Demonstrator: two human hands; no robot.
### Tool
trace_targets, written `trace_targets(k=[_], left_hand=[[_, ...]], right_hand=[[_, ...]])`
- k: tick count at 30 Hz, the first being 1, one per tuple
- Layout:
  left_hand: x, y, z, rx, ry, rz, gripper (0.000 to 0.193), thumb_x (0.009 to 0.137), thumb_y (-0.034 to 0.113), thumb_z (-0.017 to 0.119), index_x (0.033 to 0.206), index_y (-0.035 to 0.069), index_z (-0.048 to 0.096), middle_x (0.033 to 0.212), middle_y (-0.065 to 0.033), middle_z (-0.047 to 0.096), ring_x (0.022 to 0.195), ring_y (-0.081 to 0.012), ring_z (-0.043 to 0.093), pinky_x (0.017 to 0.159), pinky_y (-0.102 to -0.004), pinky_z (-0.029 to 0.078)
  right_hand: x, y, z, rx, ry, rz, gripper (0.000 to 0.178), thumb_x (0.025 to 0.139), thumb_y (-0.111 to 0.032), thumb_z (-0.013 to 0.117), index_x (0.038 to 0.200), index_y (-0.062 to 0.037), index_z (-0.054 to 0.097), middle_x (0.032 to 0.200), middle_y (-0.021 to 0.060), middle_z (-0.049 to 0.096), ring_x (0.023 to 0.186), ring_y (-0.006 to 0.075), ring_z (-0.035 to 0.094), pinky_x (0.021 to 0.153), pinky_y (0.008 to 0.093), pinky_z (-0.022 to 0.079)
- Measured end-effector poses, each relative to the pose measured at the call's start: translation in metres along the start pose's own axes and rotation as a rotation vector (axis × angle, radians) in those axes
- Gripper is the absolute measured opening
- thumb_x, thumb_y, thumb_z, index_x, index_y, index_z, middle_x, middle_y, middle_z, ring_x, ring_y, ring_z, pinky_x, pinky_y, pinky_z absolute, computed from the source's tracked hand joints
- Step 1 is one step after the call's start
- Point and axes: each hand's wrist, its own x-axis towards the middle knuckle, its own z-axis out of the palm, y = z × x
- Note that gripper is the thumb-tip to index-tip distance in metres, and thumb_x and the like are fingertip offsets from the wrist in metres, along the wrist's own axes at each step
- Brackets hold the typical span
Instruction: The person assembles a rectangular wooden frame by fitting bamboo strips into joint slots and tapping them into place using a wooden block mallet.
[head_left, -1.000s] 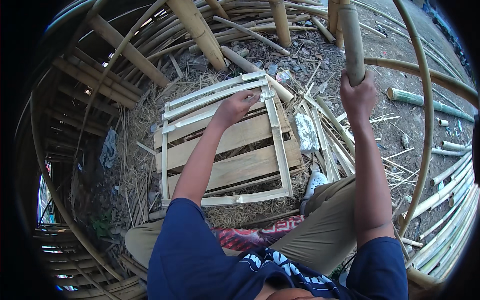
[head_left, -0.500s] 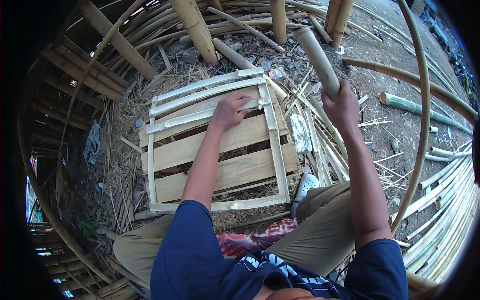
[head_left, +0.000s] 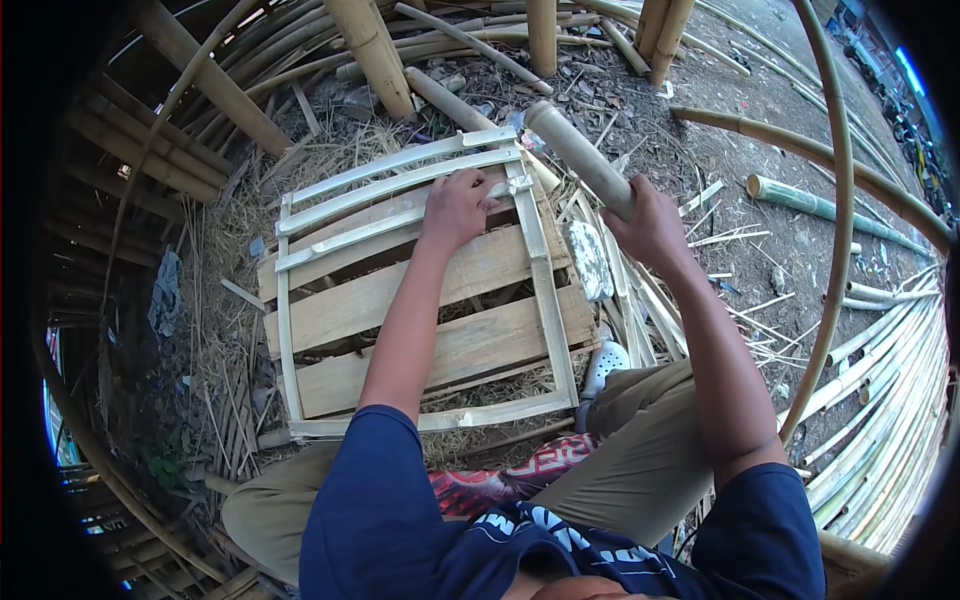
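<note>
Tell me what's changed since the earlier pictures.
The right hand has swung the thick, pale round bamboo piece leftward and down, from upright to slanting toward the rectangular pale split-bamboo frame. Nothing was let go: the left hand stays on the frame's pale flat bamboo slat.

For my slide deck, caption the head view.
Left hand on a bamboo slat of a frame over wooden boards; right hand gripping a bamboo pole.
</note>
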Motion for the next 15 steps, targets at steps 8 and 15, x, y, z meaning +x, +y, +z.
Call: trace_targets(k=[8, 15], left_hand=[[-0.005, -0.019, -0.007, -0.237, -0.081, -0.027, 0.034, 0.085, 0.020, 0.080, 0.117, 0.010, 0.076, 0.109, -0.0096, 0.068, 0.102, -0.0309, 0.068, 0.085, -0.0417, 0.056], [-0.006, -0.019, -0.003, -0.219, -0.015, -0.017, 0.036, 0.086, 0.023, 0.080, 0.120, 0.012, 0.075, 0.105, -0.0098, 0.069, 0.098, -0.0320, 0.069, 0.084, -0.0424, 0.057]], right_hand=[[-0.005, -0.003, 0.014, -0.065, -0.088, -0.023, 0.044, 0.084, -0.031, 0.075, 0.108, 0.0003, 0.055, 0.095, 0.0236, 0.070, 0.091, 0.0437, 0.070, 0.082, 0.0531, 0.054], [-0.009, -0.001, 0.024, -0.047, -0.085, -0.098, 0.040, 0.084, -0.028, 0.075, 0.104, 0.0004, 0.056, 0.096, 0.0235, 0.069, 0.090, 0.0441, 0.069, 0.083, 0.0531, 0.054]])
